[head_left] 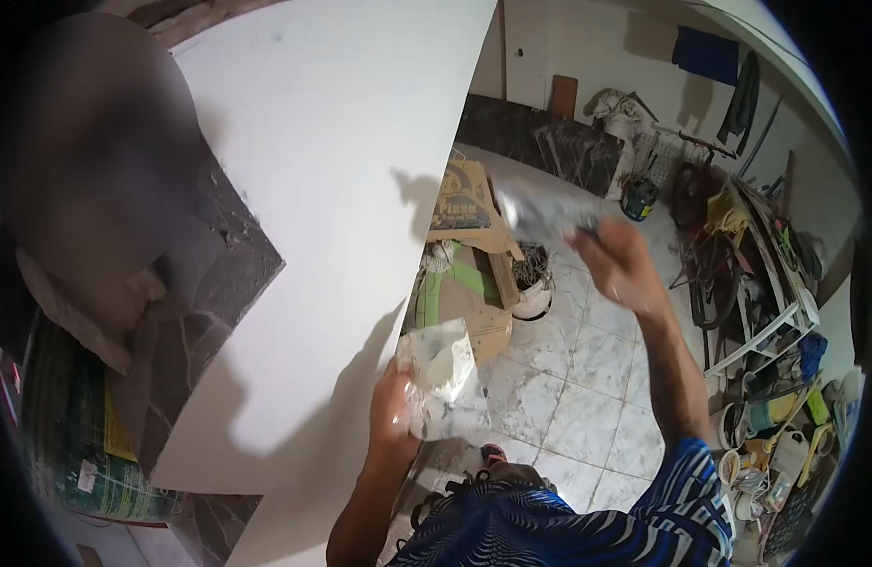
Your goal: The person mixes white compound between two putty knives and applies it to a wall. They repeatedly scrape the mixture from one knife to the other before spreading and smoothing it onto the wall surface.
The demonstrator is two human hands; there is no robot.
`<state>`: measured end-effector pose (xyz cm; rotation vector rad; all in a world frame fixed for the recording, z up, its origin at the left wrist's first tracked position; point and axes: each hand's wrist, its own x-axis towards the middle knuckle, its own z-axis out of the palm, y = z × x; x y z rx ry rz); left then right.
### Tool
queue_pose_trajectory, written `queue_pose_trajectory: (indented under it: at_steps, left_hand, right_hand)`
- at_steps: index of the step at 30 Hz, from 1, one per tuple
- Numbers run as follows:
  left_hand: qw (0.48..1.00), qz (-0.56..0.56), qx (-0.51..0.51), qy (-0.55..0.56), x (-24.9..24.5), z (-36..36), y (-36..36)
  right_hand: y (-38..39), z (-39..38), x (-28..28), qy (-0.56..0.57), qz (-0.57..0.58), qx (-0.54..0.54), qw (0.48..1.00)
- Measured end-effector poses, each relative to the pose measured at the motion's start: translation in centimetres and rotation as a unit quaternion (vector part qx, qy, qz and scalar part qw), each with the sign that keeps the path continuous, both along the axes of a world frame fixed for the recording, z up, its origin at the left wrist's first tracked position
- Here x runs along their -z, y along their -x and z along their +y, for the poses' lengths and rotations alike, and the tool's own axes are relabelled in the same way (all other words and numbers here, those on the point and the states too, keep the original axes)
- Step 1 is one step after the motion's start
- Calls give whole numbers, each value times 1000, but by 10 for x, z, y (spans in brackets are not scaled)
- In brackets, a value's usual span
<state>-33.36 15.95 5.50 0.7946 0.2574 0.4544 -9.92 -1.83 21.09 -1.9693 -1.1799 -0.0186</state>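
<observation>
My left hand (393, 406) grips a clear, plastic-looking piece (447, 413) by its left edge, beside the white wall (313, 189). White paste (452, 369) lies on that piece; its exact kind is hard to make out. Raised out to the right, my right hand (617, 265) is closed round the handle of a broad-bladed putty knife (549, 210). The silvery blade is smeared by motion and points left, toward the wall's edge, apart from the wall as far as I can see.
Behind the wall's edge stand a pizza box (461, 198) and a white bucket (533, 300) on the tiled floor (587, 378). A dark bucket (639, 200) sits farther back. Bicycle parts, a white frame (771, 338) and cluttered containers line the right side. Dark stone cladding (199, 283) borders the wall.
</observation>
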Motion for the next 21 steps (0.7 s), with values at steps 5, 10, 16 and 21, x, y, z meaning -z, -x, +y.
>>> queue_pose_trajectory:
  at_steps: [5, 10, 16, 21]
  left_hand:
    - [992, 113, -26, 39, -34, -20, 21]
    - [985, 164, -49, -6, -2, -20, 42]
    - [973, 218, -76, 2, 30, -19, 54]
    - [967, 224, -100, 67, 36, -22, 55]
  right_hand:
    - [-61, 86, -16, -233, 16, 67, 970]
    - [-101, 137, -44, -256, -9, 69, 964]
    - [-124, 174, -50, -285, -114, 80, 948]
    - [-114, 190, -51, -270, -130, 94, 949]
